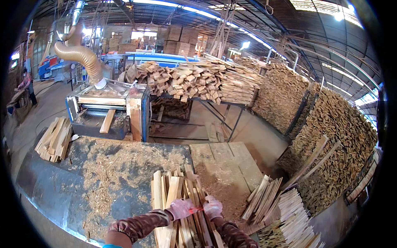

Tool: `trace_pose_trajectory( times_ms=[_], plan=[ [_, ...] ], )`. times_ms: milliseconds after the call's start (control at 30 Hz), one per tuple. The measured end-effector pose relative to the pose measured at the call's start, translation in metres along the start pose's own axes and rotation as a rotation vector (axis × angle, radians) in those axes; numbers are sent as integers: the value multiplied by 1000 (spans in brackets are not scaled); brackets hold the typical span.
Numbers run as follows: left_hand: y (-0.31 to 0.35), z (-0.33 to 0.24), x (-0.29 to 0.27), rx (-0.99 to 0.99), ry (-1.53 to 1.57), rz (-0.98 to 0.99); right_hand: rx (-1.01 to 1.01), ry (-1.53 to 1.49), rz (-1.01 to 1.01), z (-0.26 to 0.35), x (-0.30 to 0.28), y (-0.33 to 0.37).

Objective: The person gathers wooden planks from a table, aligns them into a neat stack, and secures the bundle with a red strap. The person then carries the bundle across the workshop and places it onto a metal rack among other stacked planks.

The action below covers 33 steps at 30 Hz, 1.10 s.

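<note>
A bundle of rough wooden slats [173, 192] lies lengthwise in front of me at the table's near edge. Both my hands, in pinkish-white work gloves, are close together over it. Between them runs a thin red cord [197, 209], small and partly hidden by the fingers. My left hand [181, 208] is closed at the cord's left end. My right hand [213, 206] is closed at its right end, over the slats on the bundle's right side. Whether the cord passes around the bundle cannot be made out.
A planer-like machine [106, 109] with a tan duct hose stands ahead, one wooden piece [108, 121] on its bed. Sawdust covers the dark tabletop [49, 182]. Slats [54, 139] lie left, more slats [264, 198] right. Tall wood stacks [333, 140] rise beyond. A person [28, 86] stands far left.
</note>
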<state>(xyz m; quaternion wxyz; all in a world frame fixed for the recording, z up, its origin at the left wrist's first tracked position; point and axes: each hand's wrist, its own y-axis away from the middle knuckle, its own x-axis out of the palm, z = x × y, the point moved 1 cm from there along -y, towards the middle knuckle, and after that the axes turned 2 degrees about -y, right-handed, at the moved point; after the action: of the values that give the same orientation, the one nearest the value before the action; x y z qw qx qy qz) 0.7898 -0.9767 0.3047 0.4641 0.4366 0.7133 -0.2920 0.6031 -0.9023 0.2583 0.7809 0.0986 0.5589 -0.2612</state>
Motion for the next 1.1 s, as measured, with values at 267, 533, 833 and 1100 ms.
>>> trace_pose_trajectory(
  times_ms=[267,533,833,1100],
  plan=[
    [-34,-6,24,-400,1210,169,206,-857,-12,-26,29,-1],
    [-45,-13,24,-168,639,277,103,-1162,-270,-23,12,26],
    [-43,-10,42,-96,253,100,-286,-748,16,-6,-19,9],
    [-42,9,68,-311,730,73,-443,-62,354,-39,-1,-19]
  ],
)
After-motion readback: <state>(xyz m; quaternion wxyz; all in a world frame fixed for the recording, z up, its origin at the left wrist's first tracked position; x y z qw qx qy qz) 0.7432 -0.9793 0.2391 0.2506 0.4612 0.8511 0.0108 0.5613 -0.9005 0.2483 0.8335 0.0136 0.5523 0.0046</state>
